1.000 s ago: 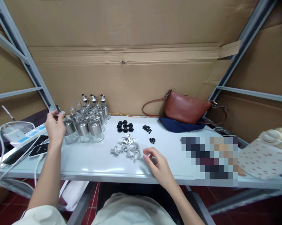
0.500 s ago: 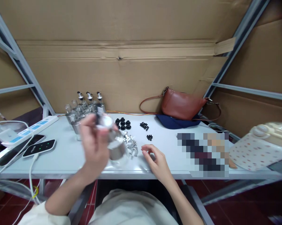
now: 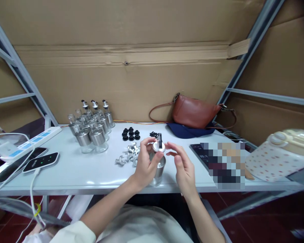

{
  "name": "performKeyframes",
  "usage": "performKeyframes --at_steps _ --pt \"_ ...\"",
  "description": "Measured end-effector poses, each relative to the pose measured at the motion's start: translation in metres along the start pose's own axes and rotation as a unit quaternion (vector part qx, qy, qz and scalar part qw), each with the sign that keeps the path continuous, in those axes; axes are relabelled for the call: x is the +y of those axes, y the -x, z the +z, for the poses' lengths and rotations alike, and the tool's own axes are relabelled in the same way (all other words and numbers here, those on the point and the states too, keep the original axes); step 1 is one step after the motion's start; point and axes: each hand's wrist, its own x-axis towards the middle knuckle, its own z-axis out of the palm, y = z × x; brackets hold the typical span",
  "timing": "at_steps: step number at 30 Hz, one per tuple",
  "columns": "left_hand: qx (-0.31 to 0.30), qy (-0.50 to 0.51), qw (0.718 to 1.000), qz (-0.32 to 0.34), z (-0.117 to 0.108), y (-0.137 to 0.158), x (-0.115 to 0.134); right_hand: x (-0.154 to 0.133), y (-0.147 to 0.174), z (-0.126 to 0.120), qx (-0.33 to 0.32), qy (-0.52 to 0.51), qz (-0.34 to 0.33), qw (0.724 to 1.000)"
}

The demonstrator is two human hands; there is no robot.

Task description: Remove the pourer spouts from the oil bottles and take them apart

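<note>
Hands (image 3: 147, 164) (image 3: 186, 170) now closer, bottle (image 3: 160, 169) between

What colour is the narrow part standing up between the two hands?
The narrow part is black, as the head view shows.

We counted one steel-banded glass bottle (image 3: 159, 171) at the front, three spout-topped bottles (image 3: 109, 118) behind, about eight black stoppers (image 3: 131, 138), one brown handbag (image 3: 194, 113), one navy cap (image 3: 183, 131) and one white power strip (image 3: 44, 136). Open bottles (image 3: 98, 137) and silver pieces (image 3: 121, 160) overlapped too much to count.
</note>
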Motion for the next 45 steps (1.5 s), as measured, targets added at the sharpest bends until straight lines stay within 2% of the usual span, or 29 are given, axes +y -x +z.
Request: performKeyframes --at_steps 4,11,22,32,35,41,45 --pt "-0.011 0.014 1.000 0.001 0.001 0.000 -0.001 -0.020 -0.011 0.004 -0.058 0.025 -0.063 0.996" --pt "-0.032 -0.051 0.998 0.013 -0.003 -0.002 0.008 -0.024 -0.014 0.017 -0.081 0.056 -0.056 0.994" --pt "-0.002 -0.075 0.996 0.048 0.003 0.002 -0.007 -0.013 -0.011 0.024 -0.051 0.077 -0.129 0.987" --pt "0.003 -0.076 0.995 0.057 0.002 0.001 -0.009 -0.016 -0.013 0.025 -0.025 0.117 -0.184 0.976" --pt "0.004 -0.073 0.996 0.045 0.004 0.000 -0.006 -0.019 -0.016 0.025 -0.015 0.112 -0.166 0.980" --pt "0.023 -0.079 0.997 0.005 0.005 0.000 0.000 -0.032 -0.024 0.026 0.003 0.080 -0.066 0.995" --pt "0.028 -0.078 0.996 0.013 0.005 0.001 0.000 -0.036 -0.027 0.030 -0.010 0.086 -0.061 0.994"
